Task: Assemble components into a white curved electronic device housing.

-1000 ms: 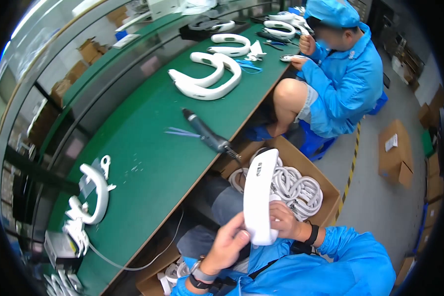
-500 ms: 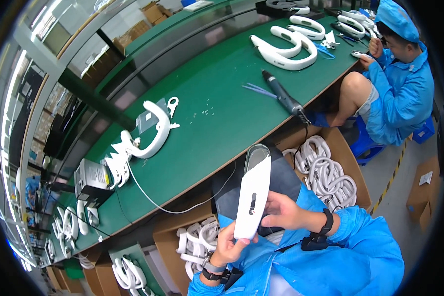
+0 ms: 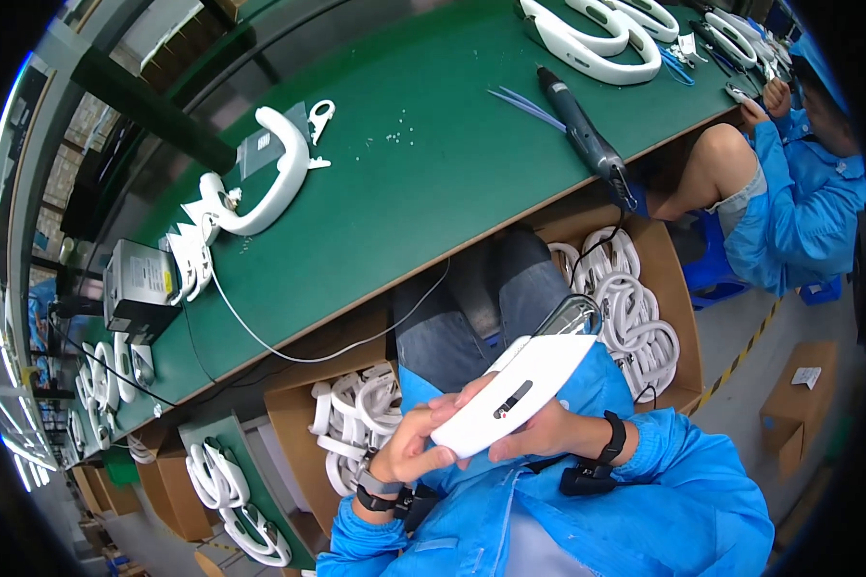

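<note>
Over my lap I hold a white neck fan (image 3: 539, 380) tilted, its broad side with a dark slot facing up. A clear rounded part (image 3: 587, 313) shows at its far end, by the right thigh. My left hand (image 3: 416, 440) is closed round the near end, thumb along the edge and fingers partly behind the shell. From below, my right hand (image 3: 541, 433) supports the near right edge, its thumb against the shell and its other fingers mostly hidden.
On the green bench (image 3: 394, 221) lie a curved white fan (image 3: 284, 188), a dark electric screwdriver (image 3: 582, 130), blue tweezers (image 3: 527, 108) and a black box (image 3: 137, 288). Cartons of white fans (image 3: 637, 317) flank my legs. A co-worker in blue (image 3: 808, 212) sits at the right.
The neck fan has turned clockwise, its far end swinging right and lower. My right hand has shifted under its near edge. The view has moved, so the bench sits higher.
</note>
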Available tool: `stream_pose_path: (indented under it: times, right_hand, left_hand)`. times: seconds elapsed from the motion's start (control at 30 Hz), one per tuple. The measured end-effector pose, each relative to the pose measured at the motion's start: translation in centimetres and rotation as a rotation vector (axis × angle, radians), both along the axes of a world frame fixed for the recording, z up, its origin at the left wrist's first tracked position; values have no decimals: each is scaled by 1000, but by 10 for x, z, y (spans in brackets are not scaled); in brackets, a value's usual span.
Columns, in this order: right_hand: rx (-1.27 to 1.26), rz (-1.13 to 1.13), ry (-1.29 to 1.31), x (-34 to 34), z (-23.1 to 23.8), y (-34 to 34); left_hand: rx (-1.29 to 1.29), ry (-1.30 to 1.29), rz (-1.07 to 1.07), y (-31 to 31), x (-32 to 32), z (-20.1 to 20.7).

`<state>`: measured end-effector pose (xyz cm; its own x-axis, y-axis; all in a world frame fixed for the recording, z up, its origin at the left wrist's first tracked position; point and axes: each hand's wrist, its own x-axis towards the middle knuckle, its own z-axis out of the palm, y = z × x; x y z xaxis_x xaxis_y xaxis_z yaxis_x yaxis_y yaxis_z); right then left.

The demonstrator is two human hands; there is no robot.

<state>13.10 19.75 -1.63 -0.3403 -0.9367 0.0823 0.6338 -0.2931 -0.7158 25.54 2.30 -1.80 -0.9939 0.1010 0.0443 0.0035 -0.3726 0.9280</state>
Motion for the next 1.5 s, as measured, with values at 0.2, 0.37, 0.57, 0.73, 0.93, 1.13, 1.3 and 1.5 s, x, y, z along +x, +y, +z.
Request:
stream_pose_path:
  times: [0.2,0.37,0.57,0.73,0.93,1.13,1.3,1.5]
  right_hand:
    - [11,-196,242,7,-6,1]
    - [170,29,-156,-7,9,16]
    - [295,209,-6,-17,5,23]
    - [318,130,41,-18,1,24]
    - [314,109,85,-20,-3,25]
    - [332,127,55,-25,-6,24]
    - [315,169,17,-26,-11,23]
    - [340,173,-23,-28,-6,21]
  left_hand:
    - [-306,118,166,-14,-9,-6]
    - [-515,-98,388,-22,-15,-3]
    - [247,-274,544,28,-62,-1]
    - [247,-340,346,37,-84,11]
    - [340,-264,280,33,-84,4]
    - [225,-380,341,36,-89,9]
    - [277,-312,305,27,-82,-3]
    - [222,-361,329,28,-83,0]
